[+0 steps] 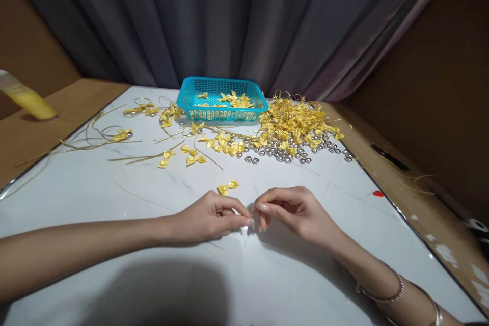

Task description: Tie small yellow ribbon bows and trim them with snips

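My left hand [217, 216] and my right hand [294, 211] meet over the white tabletop near its middle. Thumb and forefinger are pinched together on each hand, the fingertips almost touching. Whatever lies between them is too small to make out. Just beyond my left hand rests a single yellow ribbon bow [228, 187]. Several more yellow bows [196, 158] lie farther back, beside thin gold cords [153, 158]. Small silvery metal pieces [284, 153] are scattered at the foot of a large heap of yellow bows with gold cord loops [294, 119].
A turquoise plastic basket [223, 116] holding some yellow bows stands at the back, before a grey curtain [214, 20]. On the brown surface at left is a container with yellow contents [30, 99]. A black pen-like object [389, 157] and a red spot [378, 193] are at right.
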Demonstrator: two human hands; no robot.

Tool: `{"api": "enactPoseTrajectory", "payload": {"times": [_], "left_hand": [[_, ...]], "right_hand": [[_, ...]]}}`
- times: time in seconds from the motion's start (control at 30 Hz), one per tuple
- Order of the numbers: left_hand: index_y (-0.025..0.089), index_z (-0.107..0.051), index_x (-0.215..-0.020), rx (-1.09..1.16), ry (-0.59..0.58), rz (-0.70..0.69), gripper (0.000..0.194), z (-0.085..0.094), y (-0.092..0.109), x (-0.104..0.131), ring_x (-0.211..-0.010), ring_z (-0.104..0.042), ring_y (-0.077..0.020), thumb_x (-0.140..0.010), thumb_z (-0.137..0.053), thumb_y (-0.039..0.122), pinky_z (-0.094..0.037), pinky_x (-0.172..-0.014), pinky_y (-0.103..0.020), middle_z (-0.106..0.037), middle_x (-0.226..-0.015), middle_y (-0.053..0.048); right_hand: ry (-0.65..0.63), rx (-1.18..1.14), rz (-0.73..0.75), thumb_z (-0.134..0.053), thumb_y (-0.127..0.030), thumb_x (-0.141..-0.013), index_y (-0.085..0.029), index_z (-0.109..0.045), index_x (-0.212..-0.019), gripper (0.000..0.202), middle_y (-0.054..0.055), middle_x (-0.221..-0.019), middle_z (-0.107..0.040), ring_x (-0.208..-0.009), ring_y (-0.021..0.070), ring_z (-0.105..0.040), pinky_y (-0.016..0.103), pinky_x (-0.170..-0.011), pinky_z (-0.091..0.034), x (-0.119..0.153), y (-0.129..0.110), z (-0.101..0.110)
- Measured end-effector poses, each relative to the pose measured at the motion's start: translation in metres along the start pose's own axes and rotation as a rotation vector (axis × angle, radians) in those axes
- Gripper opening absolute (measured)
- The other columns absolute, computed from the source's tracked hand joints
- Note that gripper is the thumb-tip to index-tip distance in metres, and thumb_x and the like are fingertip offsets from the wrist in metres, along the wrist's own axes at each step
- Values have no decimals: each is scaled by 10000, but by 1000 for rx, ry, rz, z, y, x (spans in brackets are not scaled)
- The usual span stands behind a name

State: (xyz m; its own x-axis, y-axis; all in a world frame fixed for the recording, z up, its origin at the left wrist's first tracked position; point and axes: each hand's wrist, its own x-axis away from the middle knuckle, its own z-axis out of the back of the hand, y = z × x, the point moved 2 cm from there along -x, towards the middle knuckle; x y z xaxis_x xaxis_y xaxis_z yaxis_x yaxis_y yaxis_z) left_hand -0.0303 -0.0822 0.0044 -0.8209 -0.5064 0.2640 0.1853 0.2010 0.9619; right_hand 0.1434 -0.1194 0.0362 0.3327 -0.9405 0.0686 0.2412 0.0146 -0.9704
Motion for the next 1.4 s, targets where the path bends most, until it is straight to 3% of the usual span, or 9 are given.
{"api": "enactPoseTrajectory", "payload": {"times": [0.23,0.3,0.4,0.47,0.53,0.63,1.2,1.3,1.4], "left_hand": [[115,-625,-797,51,27,-32,241,1,0,2,-351,-218,-28,-812,-589,353,-167,-359,-176,-297,-400,108],[114,-624,-815,57,18,-39,248,2,0,2,-350,-211,-30,-825,-572,356,-164,-357,-177,-284,-398,111],[112,-622,-855,49,0,-53,267,3,1,2,-352,-211,-34,-847,-540,366,-165,-357,-177,-275,-397,112],[110,-619,-883,46,-12,-64,277,3,1,3,-353,-211,-35,-859,-522,368,-164,-356,-176,-270,-400,113],[109,-611,-901,49,-19,-74,275,3,1,3,-351,-212,-35,-866,-509,363,-166,-354,-173,-265,-401,115],[117,-586,-905,47,-20,-95,262,3,0,3,-343,-217,-38,-878,-486,358,-176,-349,-168,-270,-387,120],[129,-526,-860,-150,-14,-222,179,2,4,6,-351,-274,-40,-895,-408,260,-225,-356,-156,-308,-409,123],[127,-526,-861,-166,-11,-243,179,2,3,7,-349,-278,-38,-896,-407,256,-232,-357,-156,-312,-411,123],[124,-531,-868,-158,-11,-253,191,2,2,7,-346,-266,-36,-902,-402,261,-232,-356,-157,-313,-411,124]], "right_hand": [[-62,-234,-26,-606,-271,-821,-159,-648,-910,149,27,-683,-669,-565,124,-640,266,-555,-523,1,4,4],[-51,-276,-27,-621,-257,-813,-180,-580,-1093,293,20,-711,-665,-565,121,-636,268,-556,-524,1,5,4],[-50,-289,-44,-618,-256,-821,-218,-335,-1335,588,2,-702,-656,-566,118,-625,272,-564,-515,2,4,4],[-63,-258,-65,-607,-274,-830,-197,-409,-1260,480,2,-685,-647,-547,109,-605,258,-548,-498,3,2,4],[-75,-187,-83,-597,-298,-833,-151,-568,-1009,231,17,-668,-634,-525,95,-578,237,-518,-471,3,0,4],[-82,-113,-105,-597,-319,-826,-119,-618,-786,205,31,-639,-617,-494,79,-538,217,-480,-430,4,-2,2],[-91,-128,-126,-627,-316,-798,-123,-659,-757,200,19,-581,-605,-438,62,-475,206,-444,-368,3,1,-2],[-127,-201,-140,-602,-321,-821,-123,-627,-755,210,41,-627,-631,-475,74,-518,214,-474,-401,3,0,-3],[-113,-304,-152,-592,-316,-836,-159,-539,-889,174,35,-661,-659,-482,86,-546,217,-482,-421,2,1,-3]]}}
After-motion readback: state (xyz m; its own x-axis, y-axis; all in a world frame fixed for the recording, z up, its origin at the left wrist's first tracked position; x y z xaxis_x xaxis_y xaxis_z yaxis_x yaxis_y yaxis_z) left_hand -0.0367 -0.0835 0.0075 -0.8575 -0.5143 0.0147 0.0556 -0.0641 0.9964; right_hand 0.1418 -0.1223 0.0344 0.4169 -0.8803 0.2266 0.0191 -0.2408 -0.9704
